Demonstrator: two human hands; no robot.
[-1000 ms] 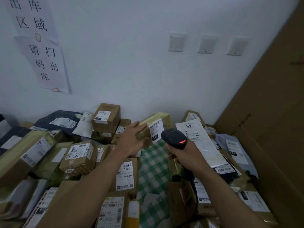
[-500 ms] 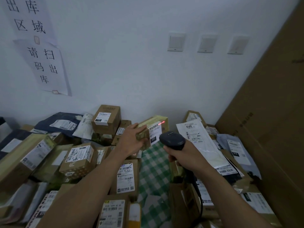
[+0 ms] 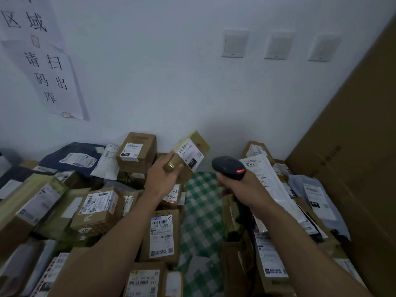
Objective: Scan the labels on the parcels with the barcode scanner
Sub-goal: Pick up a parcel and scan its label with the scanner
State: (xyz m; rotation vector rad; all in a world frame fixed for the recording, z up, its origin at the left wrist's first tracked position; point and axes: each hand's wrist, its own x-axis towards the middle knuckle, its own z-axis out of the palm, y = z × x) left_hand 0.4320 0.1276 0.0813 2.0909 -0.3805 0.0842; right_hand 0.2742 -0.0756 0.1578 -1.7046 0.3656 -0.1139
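Cardboard comes first: nearest you, a brown box (image 3: 145, 281) with a white label lies beside your left forearm. Just beyond it, a taller labelled box (image 3: 159, 236) stands at the left edge of the green checked cloth (image 3: 201, 213). The cloth shows as a bare strip running away from you between two heaps of parcels.

Above the far end of that strip, your left hand (image 3: 162, 179) has its fingers curled round the lower end of a small parcel (image 3: 182, 168). You hold it clear of the pile and tilted, its white label (image 3: 189, 151) facing up and to the right.

Your right hand (image 3: 246, 187) is wrapped round the grip of the black barcode scanner (image 3: 228, 167), which shows a red light on its head. The scanner sits just right of the small parcel, not touching it.

Further back, a long white mailer (image 3: 263, 174) lies right of the scanner. A square box (image 3: 137, 148) stands against the wall, with a dark blue bag (image 3: 70, 157) to its left.

A large cardboard sheet (image 3: 353, 146) leans along the right side. On the wall are three white switches (image 3: 234, 42) and a paper notice (image 3: 49, 67).
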